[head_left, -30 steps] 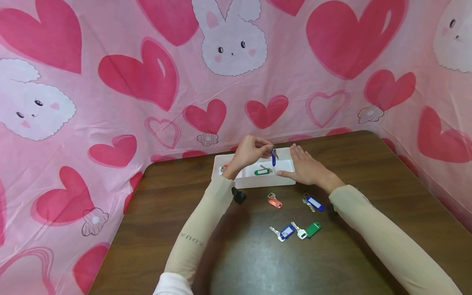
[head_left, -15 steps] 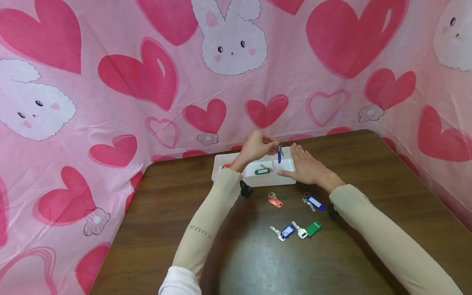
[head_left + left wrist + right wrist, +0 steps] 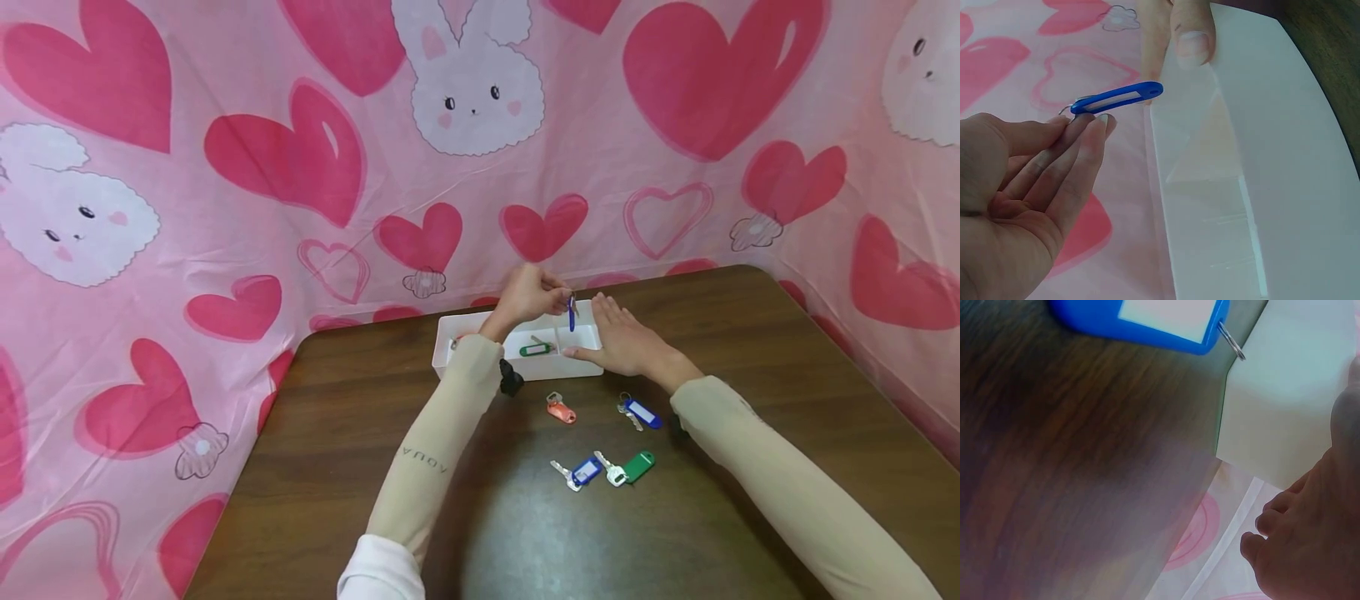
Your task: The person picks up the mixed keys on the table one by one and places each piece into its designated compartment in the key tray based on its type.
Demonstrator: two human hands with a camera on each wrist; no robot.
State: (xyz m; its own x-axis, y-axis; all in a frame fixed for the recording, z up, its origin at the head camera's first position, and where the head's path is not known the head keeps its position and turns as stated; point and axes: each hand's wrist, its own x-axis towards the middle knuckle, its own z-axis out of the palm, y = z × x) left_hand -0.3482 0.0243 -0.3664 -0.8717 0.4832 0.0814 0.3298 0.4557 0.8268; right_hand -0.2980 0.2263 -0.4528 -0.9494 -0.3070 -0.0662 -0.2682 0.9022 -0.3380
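Observation:
Thumb and fingertips of my left hand pinch the ring of a key with a blue tag, which hangs over the right compartment of a white divided box. In the left wrist view, the blue tag juts out past the fingers of the left hand. My right hand lies against the box's right end with straight fingers, its thumb at the front rim. A green-tagged key lies in the middle compartment. Something orange in the left compartment is mostly hidden by the left wrist.
On the brown table, in front of the box, lie keys with an orange tag, a blue tag, another blue tag and a green tag. A pink heart-patterned cloth hangs right behind the table.
My left hand has moved a little to the right with the blue-tagged key, from near the divider to over the right compartment. The right hand stays in place.

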